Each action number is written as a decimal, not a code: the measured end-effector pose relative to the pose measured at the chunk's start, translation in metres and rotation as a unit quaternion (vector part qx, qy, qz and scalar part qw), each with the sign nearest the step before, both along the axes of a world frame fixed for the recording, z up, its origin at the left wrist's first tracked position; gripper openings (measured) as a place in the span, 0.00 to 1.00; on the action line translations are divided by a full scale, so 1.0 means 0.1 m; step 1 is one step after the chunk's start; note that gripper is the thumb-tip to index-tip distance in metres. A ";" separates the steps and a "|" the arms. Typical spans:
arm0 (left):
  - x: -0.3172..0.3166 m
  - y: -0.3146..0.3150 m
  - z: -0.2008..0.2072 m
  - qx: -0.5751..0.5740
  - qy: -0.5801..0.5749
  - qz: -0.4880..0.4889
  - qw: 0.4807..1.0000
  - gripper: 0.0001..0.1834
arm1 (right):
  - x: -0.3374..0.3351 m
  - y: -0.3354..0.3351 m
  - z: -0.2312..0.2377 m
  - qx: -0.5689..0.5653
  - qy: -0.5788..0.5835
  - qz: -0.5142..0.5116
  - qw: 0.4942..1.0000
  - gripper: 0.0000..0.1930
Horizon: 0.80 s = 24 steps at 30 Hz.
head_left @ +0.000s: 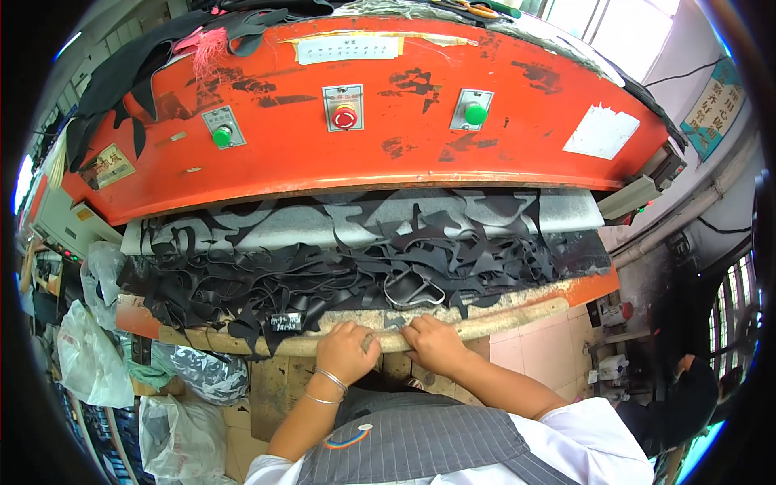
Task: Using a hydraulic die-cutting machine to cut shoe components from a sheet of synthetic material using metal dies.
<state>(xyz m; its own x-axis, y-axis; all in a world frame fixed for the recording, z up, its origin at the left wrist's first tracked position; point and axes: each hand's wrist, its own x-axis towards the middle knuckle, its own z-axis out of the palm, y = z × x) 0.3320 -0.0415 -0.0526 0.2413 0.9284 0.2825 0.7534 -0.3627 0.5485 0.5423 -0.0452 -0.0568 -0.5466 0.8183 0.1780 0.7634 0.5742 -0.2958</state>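
Observation:
Both of my hands are on the pale rounded bar (509,322) along the front edge of the press table. My left hand (346,353), with bangles at its wrist, curls its fingers over the bar, thumb toward the middle. A short way to the right, my right hand (435,343) grips the same bar with bent fingers. Just beyond it, a metal-edged cutting die (414,289) sits among tangled black leather-like offcuts (234,279). Near my left hand lies a small black piece with white marks (283,323).
Beyond the offcuts lies a cut-up white and black sheet (283,233), under a red press beam (267,153) with two green buttons and a red one. Plastic bags (93,356) stand at the left. At the right, a person in dark clothes (683,404) is near other equipment.

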 end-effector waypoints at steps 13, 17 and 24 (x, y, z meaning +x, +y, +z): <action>-0.26 2.46 0.42 0.062 -0.118 -0.010 0.991 0.12 | 0.55 2.63 0.59 0.020 -0.040 -0.226 0.973 0.45; -0.47 3.43 0.12 0.038 -0.121 0.104 0.986 0.17 | 0.29 3.24 0.55 0.002 -0.082 -0.225 0.971 0.46; -0.48 3.72 -0.01 -0.079 0.048 0.119 0.989 0.20 | 0.45 3.46 0.34 0.090 0.024 -0.177 0.980 0.32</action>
